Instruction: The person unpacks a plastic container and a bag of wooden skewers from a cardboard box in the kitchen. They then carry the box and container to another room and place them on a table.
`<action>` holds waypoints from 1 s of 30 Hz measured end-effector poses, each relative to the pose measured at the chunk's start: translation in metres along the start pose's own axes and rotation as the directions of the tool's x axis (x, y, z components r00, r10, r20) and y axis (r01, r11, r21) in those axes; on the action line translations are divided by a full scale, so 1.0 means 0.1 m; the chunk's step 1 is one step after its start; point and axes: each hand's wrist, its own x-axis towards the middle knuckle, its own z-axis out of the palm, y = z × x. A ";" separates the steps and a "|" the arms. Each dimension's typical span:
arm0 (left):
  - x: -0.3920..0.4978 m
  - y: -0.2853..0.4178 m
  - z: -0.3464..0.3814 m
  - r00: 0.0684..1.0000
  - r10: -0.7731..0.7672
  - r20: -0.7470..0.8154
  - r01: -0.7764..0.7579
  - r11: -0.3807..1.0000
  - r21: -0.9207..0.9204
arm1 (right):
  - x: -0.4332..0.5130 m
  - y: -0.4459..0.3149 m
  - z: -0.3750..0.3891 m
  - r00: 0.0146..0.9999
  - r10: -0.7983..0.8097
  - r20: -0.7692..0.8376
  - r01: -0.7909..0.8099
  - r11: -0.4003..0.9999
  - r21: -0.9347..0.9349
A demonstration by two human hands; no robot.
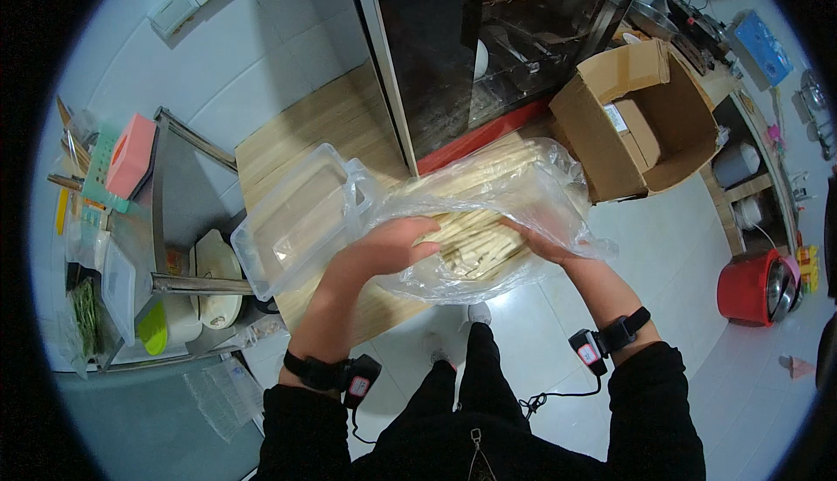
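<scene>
A clear plastic bag point(418, 278) full of pale yellow, stick-like dried food point(484, 245) lies before me, its mouth spread toward me. My left hand point(402, 239) is at the left side of the mouth, thumb and fingers apart beside the stick ends. On the other side, my right hand point(543, 242) reaches in under the bag's film, fingertips against the sticks. The film blurs its grip. Left of the bag is a clear plastic container point(297, 222) with no lid on it, its right end touching the bag.
A wooden tabletop point(294, 134) carries the bag and container. Behind stands a dark glass-fronted cabinet point(431, 56). An open cardboard box point(608, 147) is at the right, with a smaller box inside. A metal rack point(196, 285) flanks the left side. A red bucket point(745, 291) stands far right.
</scene>
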 end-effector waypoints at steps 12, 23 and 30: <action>-0.23 0.03 0.48 0.971 0.129 0.202 -0.213 0.851 0.480 | 0.17 -0.02 -0.35 0.972 -0.141 -0.188 0.114 0.982 -0.150; -0.21 0.16 0.83 0.902 -0.106 0.419 -0.118 0.872 0.475 | 0.21 0.13 -0.16 0.986 -0.048 -0.161 0.010 0.974 -0.226; -0.31 0.04 0.83 0.965 -0.187 0.186 0.054 0.831 0.554 | 0.13 0.25 0.02 0.966 -0.147 -0.214 0.076 0.948 -0.310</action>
